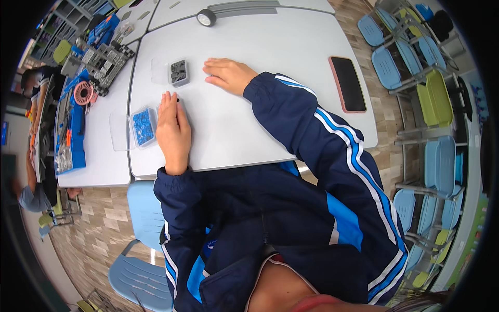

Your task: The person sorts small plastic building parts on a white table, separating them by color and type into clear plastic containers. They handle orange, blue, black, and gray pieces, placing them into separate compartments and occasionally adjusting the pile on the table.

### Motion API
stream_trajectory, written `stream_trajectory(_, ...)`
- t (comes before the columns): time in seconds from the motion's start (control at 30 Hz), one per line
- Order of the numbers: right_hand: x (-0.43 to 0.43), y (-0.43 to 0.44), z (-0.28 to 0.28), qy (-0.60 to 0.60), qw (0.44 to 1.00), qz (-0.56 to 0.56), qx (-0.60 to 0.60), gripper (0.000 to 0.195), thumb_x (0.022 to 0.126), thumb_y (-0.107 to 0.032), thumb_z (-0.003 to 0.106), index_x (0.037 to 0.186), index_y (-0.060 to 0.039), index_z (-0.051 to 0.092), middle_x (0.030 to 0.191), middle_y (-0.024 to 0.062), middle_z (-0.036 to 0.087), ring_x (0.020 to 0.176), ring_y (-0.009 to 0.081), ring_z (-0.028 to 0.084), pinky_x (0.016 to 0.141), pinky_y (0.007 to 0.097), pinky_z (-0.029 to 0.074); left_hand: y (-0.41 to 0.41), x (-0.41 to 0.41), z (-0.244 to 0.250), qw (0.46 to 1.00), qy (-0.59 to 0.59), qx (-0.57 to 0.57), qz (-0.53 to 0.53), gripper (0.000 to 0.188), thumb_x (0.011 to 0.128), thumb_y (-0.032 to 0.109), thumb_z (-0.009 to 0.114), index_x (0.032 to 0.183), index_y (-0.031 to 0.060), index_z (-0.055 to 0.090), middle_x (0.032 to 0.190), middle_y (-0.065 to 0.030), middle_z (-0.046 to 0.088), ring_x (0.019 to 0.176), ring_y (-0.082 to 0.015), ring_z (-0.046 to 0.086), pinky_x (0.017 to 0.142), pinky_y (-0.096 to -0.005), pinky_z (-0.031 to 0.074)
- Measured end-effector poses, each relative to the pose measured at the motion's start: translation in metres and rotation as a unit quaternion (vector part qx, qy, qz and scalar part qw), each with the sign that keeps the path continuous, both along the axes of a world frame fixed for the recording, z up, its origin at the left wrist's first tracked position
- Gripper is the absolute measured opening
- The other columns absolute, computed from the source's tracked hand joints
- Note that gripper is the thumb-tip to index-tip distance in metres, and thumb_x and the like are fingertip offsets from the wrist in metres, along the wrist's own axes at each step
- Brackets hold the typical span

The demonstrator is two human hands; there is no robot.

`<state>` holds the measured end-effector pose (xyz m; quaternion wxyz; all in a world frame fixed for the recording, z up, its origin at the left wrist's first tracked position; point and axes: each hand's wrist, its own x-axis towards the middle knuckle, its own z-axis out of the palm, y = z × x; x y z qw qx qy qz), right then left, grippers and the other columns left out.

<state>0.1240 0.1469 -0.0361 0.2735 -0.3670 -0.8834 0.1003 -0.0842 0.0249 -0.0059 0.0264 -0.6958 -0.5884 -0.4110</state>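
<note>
My left hand [172, 130] rests on its edge on the white table [234, 132], over a small clear box that it mostly hides. Whether it holds anything cannot be told. Just left of it is a clear plastic box of small blue pieces [143, 126], its lid open. My right hand [230, 74] lies on the tabletop with nothing visible in it, its fingers pointing left. Between the hands and farther back is a clear box of dark grey pieces [179, 73], also with its lid open.
A smartphone [348, 84] lies at the right. A wheel [206, 18] stands near grey strips [243, 7] at the far edge. On the left table are a blue parts tray [80, 144], a pink fan [84, 93] and a grey built model [107, 64]. Other people are at far left.
</note>
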Motion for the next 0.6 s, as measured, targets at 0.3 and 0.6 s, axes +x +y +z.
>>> stream_trajectory(0.3, 0.053, -0.032, -0.012, 0.024, 0.991, 0.061, 0.117, 0.026, 0.097, -0.021, 0.064, 0.118, -0.0068, 0.07, 0.129, 0.0064, 0.067, 0.124, 0.023, 0.06, 0.104, 0.035, 0.051, -0.003, 0.001, 0.005, 0.996, -0.081, -0.023, -0.03, 0.028, 0.099, 0.003, 0.057, 0.124, -0.005, 0.066, 0.138, -0.0254, 0.059, 0.129, -0.0374, 0.058, 0.103, -0.0401, 0.049)
stream_trajectory(0.6, 0.048, -0.037, 0.028, -0.022, 0.986, 0.025, 0.165, 0.015, 0.094, -0.022, 0.066, 0.092, -0.008, 0.062, 0.095, 0.005, 0.065, 0.091, 0.0221, 0.064, 0.079, 0.0372, 0.053, -0.003, 0.001, 0.008, 0.995, -0.086, -0.013, -0.04, 0.029, 0.098, -0.002, 0.055, 0.125, -0.006, 0.065, 0.141, -0.0246, 0.057, 0.128, -0.0374, 0.059, 0.1, -0.0392, 0.049)
